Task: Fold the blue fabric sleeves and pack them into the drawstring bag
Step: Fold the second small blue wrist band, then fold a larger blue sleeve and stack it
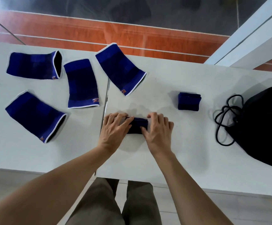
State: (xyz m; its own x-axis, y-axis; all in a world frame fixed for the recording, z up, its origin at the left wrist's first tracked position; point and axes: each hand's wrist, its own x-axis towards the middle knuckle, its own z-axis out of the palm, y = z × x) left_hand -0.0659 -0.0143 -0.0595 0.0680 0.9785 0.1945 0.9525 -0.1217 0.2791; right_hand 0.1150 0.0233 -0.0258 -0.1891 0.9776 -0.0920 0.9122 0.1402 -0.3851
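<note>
A folded blue sleeve (138, 125) lies on the white table (180, 151) in front of me. My left hand (115, 129) presses its left end and my right hand (158, 129) presses its right end, both with fingers on the fabric. Another folded blue sleeve (189, 101) rests to the right, apart from the hands. Several unfolded blue sleeves with white trim lie flat on the left: one far left (33, 65), one below it (34, 116), one in the middle (81, 83), one near the seam (119, 69). The black drawstring bag (265, 127) lies at the right edge.
The bag's black cord (224, 120) loops loosely on the table left of the bag. A seam (106, 98) divides two table tops. Beyond the far edge lies an orange floor (115, 34). My legs show below the near edge.
</note>
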